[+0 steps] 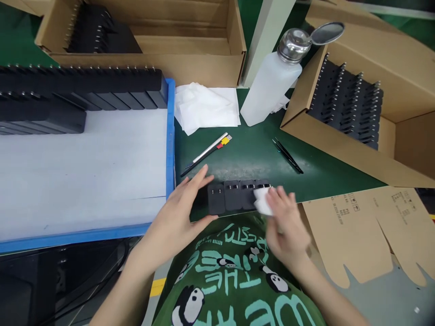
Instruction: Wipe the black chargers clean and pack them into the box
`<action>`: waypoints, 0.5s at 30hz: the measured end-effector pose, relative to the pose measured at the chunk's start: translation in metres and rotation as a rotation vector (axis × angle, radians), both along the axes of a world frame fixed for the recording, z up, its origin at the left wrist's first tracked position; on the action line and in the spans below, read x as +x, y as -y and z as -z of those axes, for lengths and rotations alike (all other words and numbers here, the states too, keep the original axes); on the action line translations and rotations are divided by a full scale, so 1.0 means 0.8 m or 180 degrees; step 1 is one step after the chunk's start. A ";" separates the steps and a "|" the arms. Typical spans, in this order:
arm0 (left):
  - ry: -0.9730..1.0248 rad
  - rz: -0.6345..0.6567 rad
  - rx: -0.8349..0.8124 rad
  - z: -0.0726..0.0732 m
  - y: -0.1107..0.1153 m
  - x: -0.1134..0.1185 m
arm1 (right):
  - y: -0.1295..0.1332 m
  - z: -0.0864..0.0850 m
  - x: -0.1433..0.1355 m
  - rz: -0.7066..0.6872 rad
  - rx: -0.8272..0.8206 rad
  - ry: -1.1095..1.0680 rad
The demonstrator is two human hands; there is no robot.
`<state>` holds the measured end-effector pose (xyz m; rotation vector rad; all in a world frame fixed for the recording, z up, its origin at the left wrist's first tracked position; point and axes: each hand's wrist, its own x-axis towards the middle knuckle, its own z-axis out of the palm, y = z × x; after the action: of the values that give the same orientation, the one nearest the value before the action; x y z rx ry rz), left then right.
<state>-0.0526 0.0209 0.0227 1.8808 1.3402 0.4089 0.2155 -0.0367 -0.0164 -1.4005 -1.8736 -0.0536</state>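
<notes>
Right hand [283, 217]: grip closed on a small white wipe [262, 200], pressed against the right end of a row of black adapters [238, 195].
Left hand [183, 208]: grip wide, fingers spread, bracing the row's left end; holds nothing.
Row of black adapters: four units side by side at the near edge of the green bench [251, 158], just in front of the person. Judged rigid, light, smooth-cased and apt to slide; best steadied by the end faces, clear of the prongs.
White wipe: soft, thin, easily crumpled.
Nearby: pen-like tool [207, 153], tweezers [287, 156], dispenser bottle [272, 81], stack of wipes [205, 106], blue tray [170, 136], cardboard boxes [356, 104] of adapters.
</notes>
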 end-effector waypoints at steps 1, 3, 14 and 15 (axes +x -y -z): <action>0.0009 -0.0010 -0.0027 0.002 -0.001 0.000 | 0.000 0.007 -0.005 -0.0141 -0.0072 0.0346; 0.0052 -0.0037 -0.0087 0.007 -0.003 0.003 | -0.001 0.015 -0.020 -0.0170 0.0017 0.0760; 0.0001 0.0259 0.0202 0.009 -0.013 0.003 | -0.038 -0.025 -0.091 -0.1712 0.0232 0.0701; -0.0050 0.0345 0.0277 0.007 -0.014 0.001 | -0.042 -0.035 -0.083 -0.2020 0.0027 0.0366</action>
<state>-0.0515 0.0324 0.0169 2.0219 1.2417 0.4034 0.1492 -0.0030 0.0119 -0.7557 -2.3274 0.1758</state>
